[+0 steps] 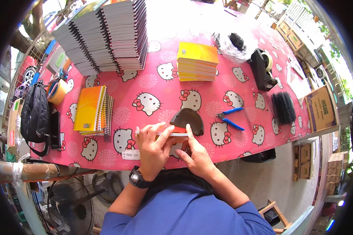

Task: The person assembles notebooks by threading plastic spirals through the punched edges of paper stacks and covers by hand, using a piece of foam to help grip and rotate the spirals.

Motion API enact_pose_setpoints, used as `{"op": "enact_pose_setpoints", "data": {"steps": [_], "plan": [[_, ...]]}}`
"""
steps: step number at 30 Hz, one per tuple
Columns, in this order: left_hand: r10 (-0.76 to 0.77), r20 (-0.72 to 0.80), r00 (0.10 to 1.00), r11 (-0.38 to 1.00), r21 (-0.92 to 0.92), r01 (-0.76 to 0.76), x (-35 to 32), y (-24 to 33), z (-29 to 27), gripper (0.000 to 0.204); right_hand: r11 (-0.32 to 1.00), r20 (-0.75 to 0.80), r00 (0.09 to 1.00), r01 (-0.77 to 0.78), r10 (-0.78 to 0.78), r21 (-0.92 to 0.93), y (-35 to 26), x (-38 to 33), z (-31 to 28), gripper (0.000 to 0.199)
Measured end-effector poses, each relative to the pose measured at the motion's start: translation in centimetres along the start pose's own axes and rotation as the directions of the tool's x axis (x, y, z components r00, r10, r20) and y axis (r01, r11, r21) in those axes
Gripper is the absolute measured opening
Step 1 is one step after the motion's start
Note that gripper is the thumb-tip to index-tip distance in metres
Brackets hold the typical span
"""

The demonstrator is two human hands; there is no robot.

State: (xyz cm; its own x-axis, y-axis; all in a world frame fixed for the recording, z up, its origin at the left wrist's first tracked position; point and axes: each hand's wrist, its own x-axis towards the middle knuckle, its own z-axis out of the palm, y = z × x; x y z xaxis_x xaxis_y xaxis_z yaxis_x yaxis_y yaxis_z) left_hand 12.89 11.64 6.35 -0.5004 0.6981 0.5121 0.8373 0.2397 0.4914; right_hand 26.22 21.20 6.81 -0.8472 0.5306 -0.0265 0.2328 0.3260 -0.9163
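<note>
A: Why do we keep both hands so close at the near table (239,152) edge?

B: Our left hand (153,150) pinches the thin notebook (172,134) flat along its edge, and our right hand (196,154) closes its fingers under it, so it stays steady.

A: And the blue pliers (230,118)?

B: Just to the right, within reach; the dark curved pad (189,119) is touching the notebook's far side.

Both hands meet near the middle, fingers curled and pinching. The left hand (153,147) lies palm-down; the right hand (196,154) angles in from the right.
</note>
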Motion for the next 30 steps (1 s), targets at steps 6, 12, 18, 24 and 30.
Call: {"op": "enact_pose_setpoints", "data": {"steps": [6, 12, 18, 24, 30], "plan": [[0.050, 0.005, 0.999, 0.998, -0.024, -0.049, -0.1, -0.6, -0.3, 0.033, 0.986, -0.142, 0.983, 0.129, -0.112, 0.109, 0.5, 0.7, -2.9, 0.034], [0.074, -0.005, 0.997, 0.994, -0.077, -0.075, 0.0, -0.6, -0.6, 0.029, 0.955, -0.064, 0.965, 0.242, -0.256, -0.174, -0.6, 1.8, -4.9, 0.035], [0.074, -0.055, 0.996, 0.994, -0.074, -0.078, -0.1, -0.6, -0.5, 0.028, 0.921, 0.063, 0.951, 0.310, -0.303, -0.237, -1.3, 2.3, -5.4, 0.047], [0.062, -0.041, 0.997, 0.993, -0.095, -0.065, -0.2, -0.5, -0.4, 0.027, 0.896, 0.003, 0.929, 0.358, -0.370, -0.262, -1.2, 2.4, -5.4, 0.029], [0.058, -0.042, 0.997, 0.994, -0.085, -0.061, 0.0, 0.0, 0.3, 0.026, 0.926, 0.137, 0.950, 0.305, -0.281, -0.220, 0.1, 2.2, -6.4, 0.036]]}}
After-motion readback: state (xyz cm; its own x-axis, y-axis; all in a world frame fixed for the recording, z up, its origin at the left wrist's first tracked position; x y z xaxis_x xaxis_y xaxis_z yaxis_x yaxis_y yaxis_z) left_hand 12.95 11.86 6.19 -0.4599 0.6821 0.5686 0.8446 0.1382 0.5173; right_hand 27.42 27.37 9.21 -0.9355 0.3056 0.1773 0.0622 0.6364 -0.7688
